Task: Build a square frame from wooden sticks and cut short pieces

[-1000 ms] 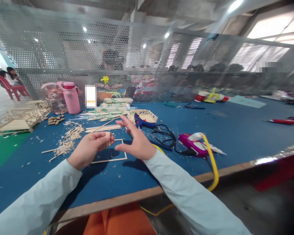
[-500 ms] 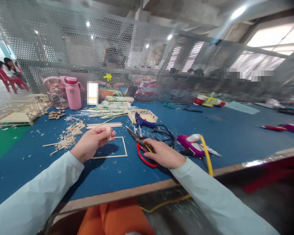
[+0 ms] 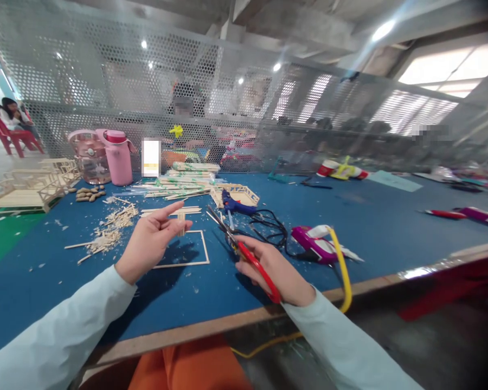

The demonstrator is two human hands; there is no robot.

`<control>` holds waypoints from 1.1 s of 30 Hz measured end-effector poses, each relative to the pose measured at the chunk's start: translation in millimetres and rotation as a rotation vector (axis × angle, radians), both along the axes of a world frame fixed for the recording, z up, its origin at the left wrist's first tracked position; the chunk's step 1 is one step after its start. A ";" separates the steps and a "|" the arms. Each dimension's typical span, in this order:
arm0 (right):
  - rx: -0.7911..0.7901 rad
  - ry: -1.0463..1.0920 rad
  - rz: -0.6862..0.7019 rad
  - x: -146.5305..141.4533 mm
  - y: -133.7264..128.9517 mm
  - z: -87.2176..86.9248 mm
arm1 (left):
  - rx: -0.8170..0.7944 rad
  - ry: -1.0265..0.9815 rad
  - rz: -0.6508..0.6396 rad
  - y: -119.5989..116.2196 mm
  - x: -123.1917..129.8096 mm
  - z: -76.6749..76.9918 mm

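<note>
My left hand (image 3: 152, 238) pinches a small bundle of short wooden sticks (image 3: 181, 223) between thumb and fingers, with the index finger stretched out. It is above a thin rectangular stick frame (image 3: 205, 248) lying on the blue table mat. My right hand (image 3: 274, 271) has its fingers round red-handled scissors (image 3: 258, 270), whose blades point up and left toward the stick bundle without touching it. Just beyond the scissors lies a blue glue gun (image 3: 238, 204) with a black cord. A purple and white glue gun (image 3: 317, 245) lies to the right of my right hand.
Cut stick pieces (image 3: 116, 222) and peanuts (image 3: 90, 194) lie at left, near a pink bottle (image 3: 119, 160) and wooden models (image 3: 22, 189). Packed sticks (image 3: 191, 176) lie at the back before a perforated metal screen (image 3: 126, 97). A person (image 3: 14, 115) sits far left.
My right hand has lifted the scissors from the mat and turned them, with the handles now against the hand. My left index finger has stretched out from the bundle.
</note>
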State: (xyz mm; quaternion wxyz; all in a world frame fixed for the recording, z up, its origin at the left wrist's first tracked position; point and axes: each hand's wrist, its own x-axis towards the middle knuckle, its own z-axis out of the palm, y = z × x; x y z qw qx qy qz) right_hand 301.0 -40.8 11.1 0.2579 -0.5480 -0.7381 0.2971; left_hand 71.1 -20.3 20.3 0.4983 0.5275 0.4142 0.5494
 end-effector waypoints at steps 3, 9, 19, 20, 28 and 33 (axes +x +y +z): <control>0.001 0.104 -0.030 -9.1 0.9 -2.4 | 0.021 0.001 0.007 -0.6 0.5 -0.9; 0.043 0.287 -0.114 -15.1 1.8 0.8 | -0.081 -0.121 0.006 -1.0 3.2 -3.9; -0.022 0.790 0.050 -92.9 18.1 7.6 | -0.082 -0.282 0.088 -1.0 7.6 -8.7; -0.024 0.823 0.065 -98.5 19.0 5.7 | -0.073 -0.291 0.094 -1.1 8.0 -8.1; 0.061 0.995 -0.036 -119.6 13.3 -0.1 | -0.033 -0.386 0.129 -3.9 13.1 -8.3; 0.104 0.986 -0.006 -116.3 18.2 4.0 | -0.044 -0.509 0.152 -7.6 19.9 -7.1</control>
